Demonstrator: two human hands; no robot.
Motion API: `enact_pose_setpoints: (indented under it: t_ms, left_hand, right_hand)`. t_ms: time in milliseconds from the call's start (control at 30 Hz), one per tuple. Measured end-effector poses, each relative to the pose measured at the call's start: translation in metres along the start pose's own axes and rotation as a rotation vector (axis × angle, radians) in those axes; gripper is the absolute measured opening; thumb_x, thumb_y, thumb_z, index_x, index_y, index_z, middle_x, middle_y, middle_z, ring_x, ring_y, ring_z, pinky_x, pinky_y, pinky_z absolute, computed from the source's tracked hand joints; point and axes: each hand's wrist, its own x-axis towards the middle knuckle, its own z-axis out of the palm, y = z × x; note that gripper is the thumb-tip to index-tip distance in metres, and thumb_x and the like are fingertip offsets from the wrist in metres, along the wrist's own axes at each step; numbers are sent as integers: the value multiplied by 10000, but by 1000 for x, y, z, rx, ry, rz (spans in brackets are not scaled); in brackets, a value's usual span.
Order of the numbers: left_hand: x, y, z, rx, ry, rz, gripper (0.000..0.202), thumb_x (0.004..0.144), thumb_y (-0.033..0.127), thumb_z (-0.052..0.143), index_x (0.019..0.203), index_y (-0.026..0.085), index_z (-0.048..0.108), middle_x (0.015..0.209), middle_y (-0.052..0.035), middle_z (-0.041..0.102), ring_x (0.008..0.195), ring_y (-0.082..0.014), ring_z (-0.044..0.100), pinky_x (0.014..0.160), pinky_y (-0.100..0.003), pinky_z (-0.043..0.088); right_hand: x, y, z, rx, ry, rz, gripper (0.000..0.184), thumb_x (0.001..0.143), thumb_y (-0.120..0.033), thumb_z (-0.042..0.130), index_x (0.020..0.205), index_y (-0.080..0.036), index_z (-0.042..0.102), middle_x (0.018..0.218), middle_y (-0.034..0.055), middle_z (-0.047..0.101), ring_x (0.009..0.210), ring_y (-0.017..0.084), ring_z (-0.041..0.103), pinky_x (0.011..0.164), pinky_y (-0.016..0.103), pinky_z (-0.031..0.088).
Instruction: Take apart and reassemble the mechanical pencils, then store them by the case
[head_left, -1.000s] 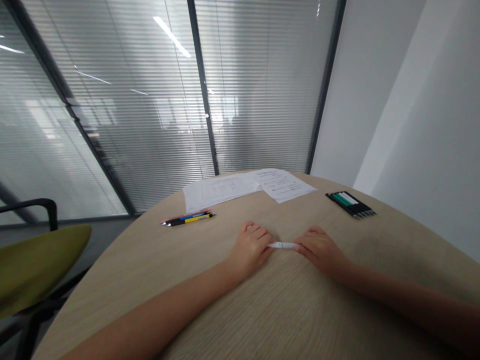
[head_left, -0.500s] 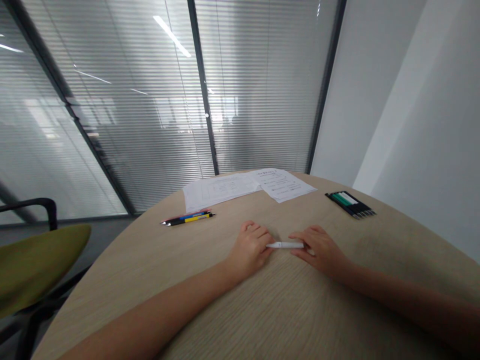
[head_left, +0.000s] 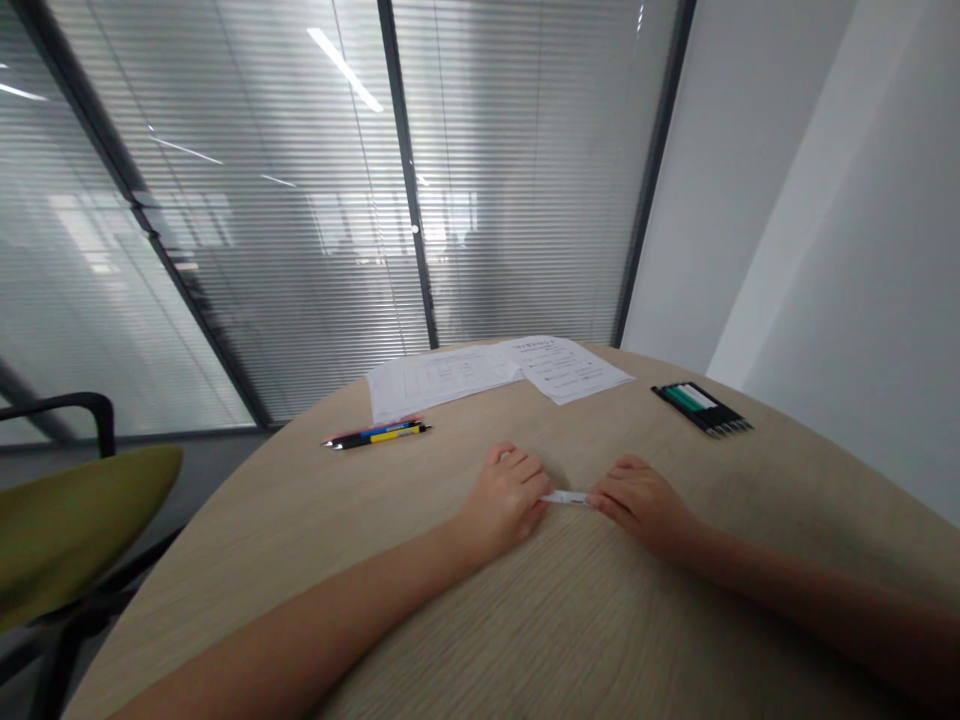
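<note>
Both hands are over the wooden table, with a slim white pen (head_left: pixel 568 497) stretched level between them. My left hand (head_left: pixel 508 495) is closed round the pen's left end, its fingers curled down near the tabletop. Around the other end, my right hand (head_left: pixel 636 498) is closed with thumb and fingers pinched together. Only a short middle stretch of the pen shows, with faint grey marks on it; both its ends are hidden by fingers.
Several pens (head_left: pixel 379 434) with blue, yellow and red parts lie left of the hands. Printed paper sheets (head_left: pixel 450 380) spread across the table's (head_left: pixel 480 640) far side. A black pack of pens (head_left: pixel 701 408) lies at right. A green chair (head_left: pixel 82 530) stands at left.
My right hand's fingers, spread apart before, have closed on the pen and moved slightly left. Less of the pen shows, and it has turned about its length. My left hand has hardly moved.
</note>
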Motion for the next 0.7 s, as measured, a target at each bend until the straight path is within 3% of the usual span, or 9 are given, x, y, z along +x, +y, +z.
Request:
enact_pose_setpoints:
  t_ms: [167, 333, 500, 700]
  left_hand:
    - [0, 0, 0, -22, 3, -31, 85, 752, 182, 453, 711, 178, 528, 685, -14, 519, 713, -145, 455, 752, -312, 289]
    - [1, 1, 0, -10, -14, -33, 90, 754, 180, 447, 704, 177, 522, 681, -14, 518, 712, -147, 451, 739, -310, 291]
    - [1, 1, -1, -9, -20, -10, 88, 746, 168, 446, 697, 173, 519, 675, -10, 517, 701, -141, 454, 745, -311, 286]
    - [1, -1, 0, -44, -40, -28, 67, 738, 193, 480, 691, 180, 526, 679, 1, 529, 703, -134, 470, 758, -304, 286]
  right_hand:
    - [0, 1, 1, 50, 48, 93, 247, 800, -342, 439, 890, -152, 568, 640, 25, 596, 623, 141, 522, 663, 281, 360]
    - [-1, 1, 3, 62, 39, 39, 201, 808, -292, 442, 718, -162, 566, 625, 26, 587, 604, 134, 505, 640, 276, 354]
    - [-2, 0, 4, 40, 52, 5, 258, 835, -293, 385, 714, -161, 570, 601, 25, 585, 573, 127, 503, 620, 275, 348]
    - [-2, -1, 2, 45, -16, 75, 177, 789, -278, 462, 699, -172, 571, 586, 16, 572, 565, 131, 496, 584, 264, 359]
